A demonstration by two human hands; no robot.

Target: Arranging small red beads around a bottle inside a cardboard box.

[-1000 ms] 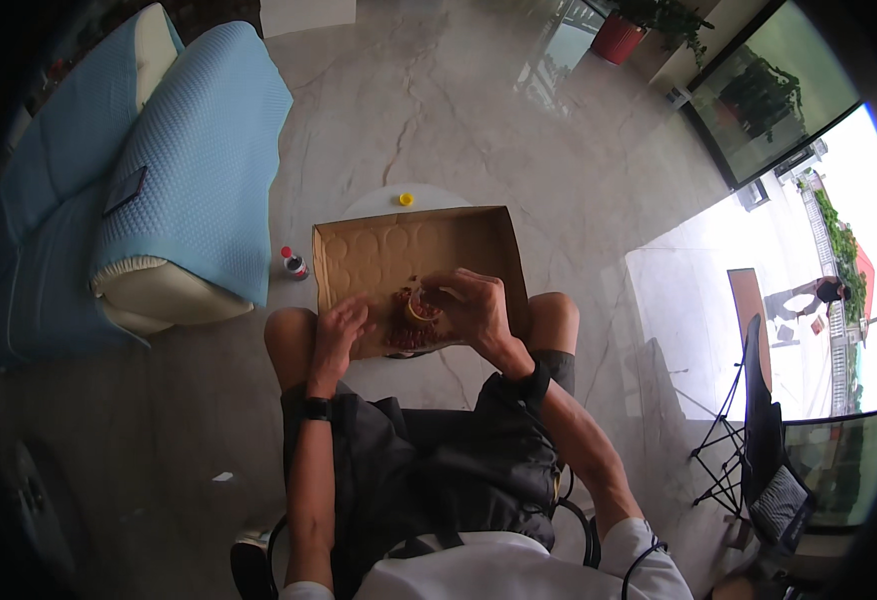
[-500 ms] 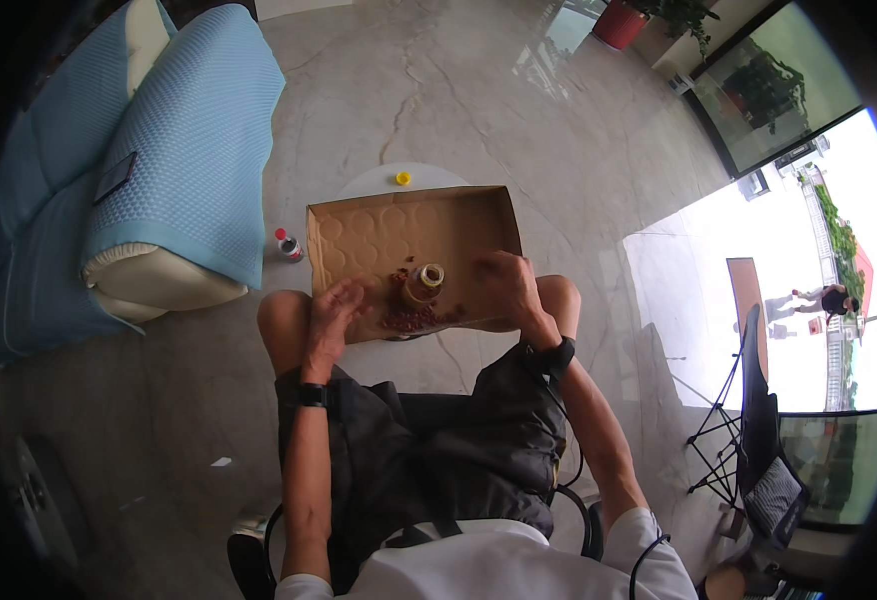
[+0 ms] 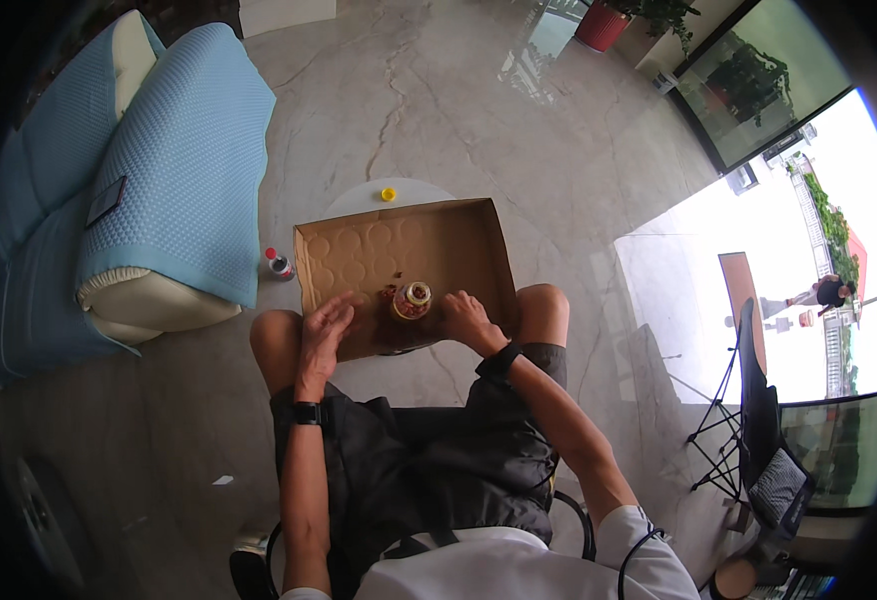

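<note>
A shallow brown cardboard box (image 3: 459,235) lies in front of me above my knees. Inside it, near its front side, a small clear jar (image 3: 412,302) with an open mouth holds reddish bits. Some loose dark red bits (image 3: 387,297) lie left of the jar. My left hand (image 3: 327,332) rests at the box's left front corner, fingers extended and apart, holding nothing visible. Just right of the jar, my right hand (image 3: 470,320) has its fingers bent together; whatever is in them is hidden. A yellow cap (image 3: 389,194) sits beyond the box.
The yellow cap is on a round white surface (image 3: 429,189) partly under the box. A small red-capped bottle (image 3: 279,264) stands left of the box. A sofa with blue covers (image 3: 179,180) is at left, a folding chair (image 3: 754,430) at right. A person (image 3: 832,292) is outside.
My right hand has come left and nearer to me, from over the box's right side to beside the jar. More reddish bits show in the jar. The whole view has shifted slightly.
</note>
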